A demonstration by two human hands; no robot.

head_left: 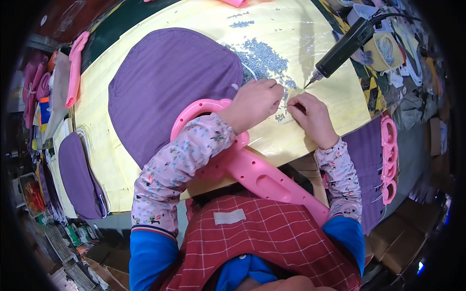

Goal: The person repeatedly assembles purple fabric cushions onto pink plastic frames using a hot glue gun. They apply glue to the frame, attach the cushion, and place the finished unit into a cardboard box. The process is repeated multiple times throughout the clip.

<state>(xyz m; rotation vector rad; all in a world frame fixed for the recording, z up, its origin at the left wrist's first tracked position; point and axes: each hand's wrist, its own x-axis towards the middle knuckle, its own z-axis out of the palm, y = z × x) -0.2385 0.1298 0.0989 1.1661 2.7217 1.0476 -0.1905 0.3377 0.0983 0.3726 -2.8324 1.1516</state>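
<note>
My left hand (257, 103) is closed with its fingers curled, right beside the loose screws. What it holds, if anything, is hidden. My right hand (312, 116) pinches thumb against fingers just to its right; anything between the fingertips is too small to make out. A heap of small silvery screws (262, 57) spreads on the yellow-covered table beyond my hands, with a few stray screws (280, 118) between them. Under my left forearm a pink plastic frame with a long handle (272, 183) leans over the table's near edge toward my apron. A purple fabric piece (170, 80) with a white cord lies flat to the left.
A black electric screwdriver (342, 47) hangs tip down at the right. Beyond it stands a yellow container of screws (385, 52). Folded purple fabric (80, 174) lies at the left edge, near a pink handle part (76, 70). More pink parts (389, 160) rest on purple fabric at right.
</note>
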